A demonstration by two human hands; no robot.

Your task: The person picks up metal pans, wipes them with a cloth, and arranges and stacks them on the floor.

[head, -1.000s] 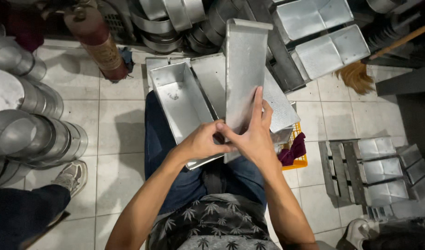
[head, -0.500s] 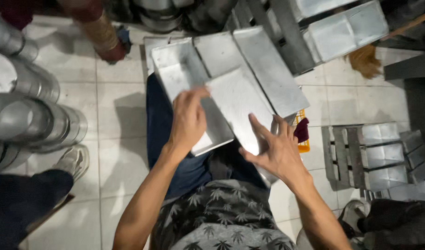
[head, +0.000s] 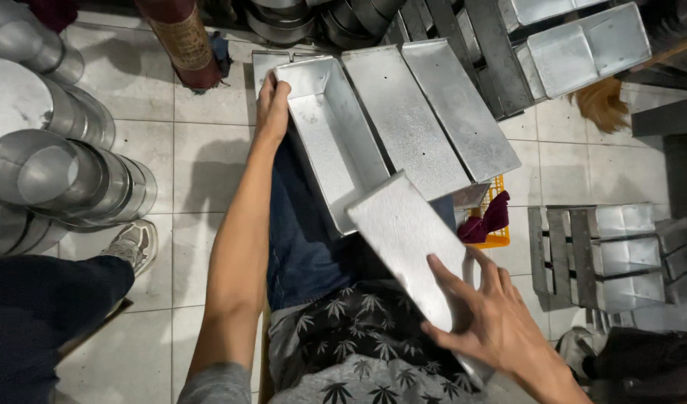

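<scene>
Head view: left hand (head: 272,105) grips the far rim of a metal tray (head: 332,142) lying on the lap; right hand (head: 497,318), fingers spread, presses a flat sheet (head: 411,239) beside it. Both look light, stiff and sharp-edged, best held by the rims. Top left, a red cylinder (head: 180,37) bears a tan label.

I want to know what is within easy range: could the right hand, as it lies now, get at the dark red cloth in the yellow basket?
Probably yes. The right hand lies flat on a loose metal sheet, and the dark red cloth sits just past that sheet's edge in the yellow basket, uncovered. Nothing stands between them, though the hand would have to leave the sheet.
</scene>
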